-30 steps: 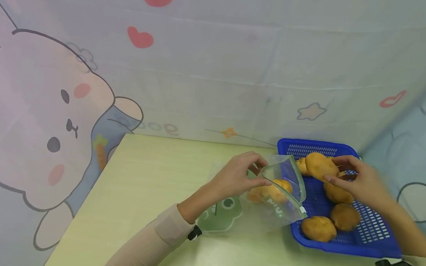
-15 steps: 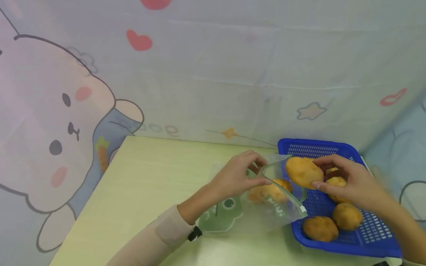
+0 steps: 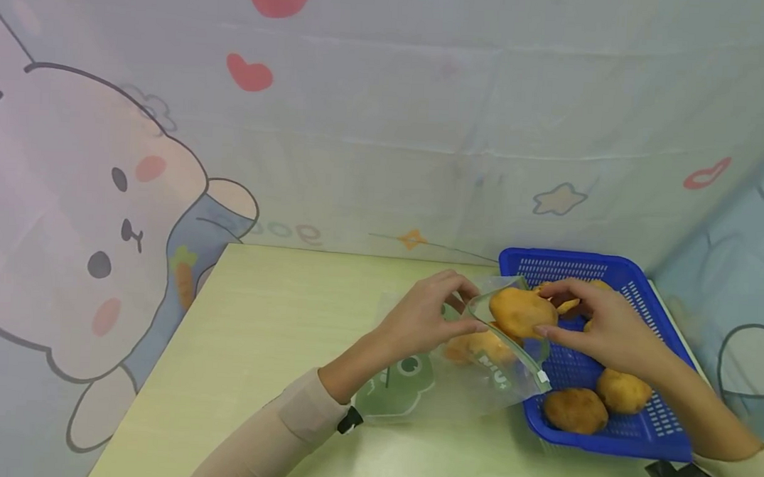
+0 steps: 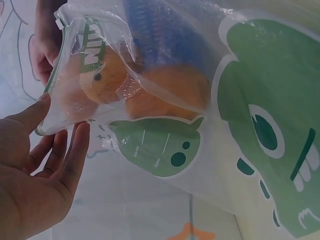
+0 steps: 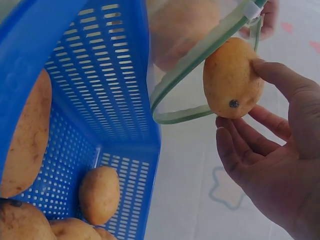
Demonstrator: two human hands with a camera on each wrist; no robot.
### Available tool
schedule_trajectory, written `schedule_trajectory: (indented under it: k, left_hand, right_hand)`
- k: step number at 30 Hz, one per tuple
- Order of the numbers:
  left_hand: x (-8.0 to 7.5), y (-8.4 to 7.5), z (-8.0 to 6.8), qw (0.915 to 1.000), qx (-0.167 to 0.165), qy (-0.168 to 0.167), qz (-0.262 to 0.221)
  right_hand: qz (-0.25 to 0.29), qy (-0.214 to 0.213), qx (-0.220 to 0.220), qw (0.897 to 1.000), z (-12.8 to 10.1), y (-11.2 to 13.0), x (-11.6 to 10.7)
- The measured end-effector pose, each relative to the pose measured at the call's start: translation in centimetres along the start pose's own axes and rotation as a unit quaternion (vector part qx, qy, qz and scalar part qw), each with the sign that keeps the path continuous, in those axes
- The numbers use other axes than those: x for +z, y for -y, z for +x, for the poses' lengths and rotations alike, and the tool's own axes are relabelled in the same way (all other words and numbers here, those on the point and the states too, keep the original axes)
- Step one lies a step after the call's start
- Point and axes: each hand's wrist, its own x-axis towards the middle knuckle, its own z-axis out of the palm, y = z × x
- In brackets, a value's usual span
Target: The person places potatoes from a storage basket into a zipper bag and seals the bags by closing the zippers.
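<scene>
Near the worktop [image 3: 276,326]'s back right corner, the right hand's grip [image 3: 608,330] clasps a smooth oval potato [image 3: 521,312] at the mouth of a clear, crinkly plastic bag [image 3: 474,385]; the left hand's grip [image 3: 425,311], fingers loosely curved, pinches its green rim. Beside it, a perforated blue basket [image 3: 597,445] holds more potatoes [image 3: 576,410]. Only the right wrist view reveals the held potato's dark spot [image 5: 233,104].
</scene>
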Motion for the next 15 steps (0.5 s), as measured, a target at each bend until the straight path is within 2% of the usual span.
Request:
schedule_trajectory:
  k: [7,15]
  left_hand:
    - [-0.2,-0.2,0.0,0.9999,0.008,-0.002,0.009]
    - [-0.2,-0.5,-0.1,0.9997,0.008,-0.006,0.022]
  right_hand:
    - [0.006,-0.003,0.004,1.000,0.8,0.5,0.3]
    - [0.000,-0.042,0.042,0.998,1.3,1.1,1.8]
